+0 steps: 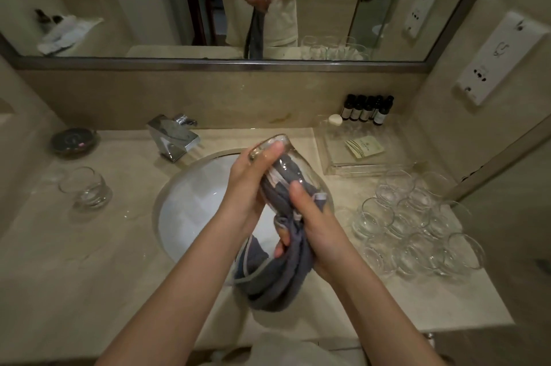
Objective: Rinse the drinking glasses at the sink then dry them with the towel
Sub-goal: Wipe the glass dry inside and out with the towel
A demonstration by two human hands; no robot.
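A: Glass, clear rounded drinking tumbler (286,168): held over the white oval sink (190,210), tilted, base away.

B: Handling?

A: Likely wet, slippery, fragile; take by the wall, not the rim. Soft grey towel (280,270) stuffed inside. Left hand (253,183) fingers curled round the body; right hand (313,225) grips towel, thumb against glass.

B: Beyond?

A: Clear tumblers clustered on beige tabletop (417,228), right.

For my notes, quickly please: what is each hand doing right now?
Left hand: grips the glass over the sink.
Right hand: grips the grey towel, which is pushed into the glass.
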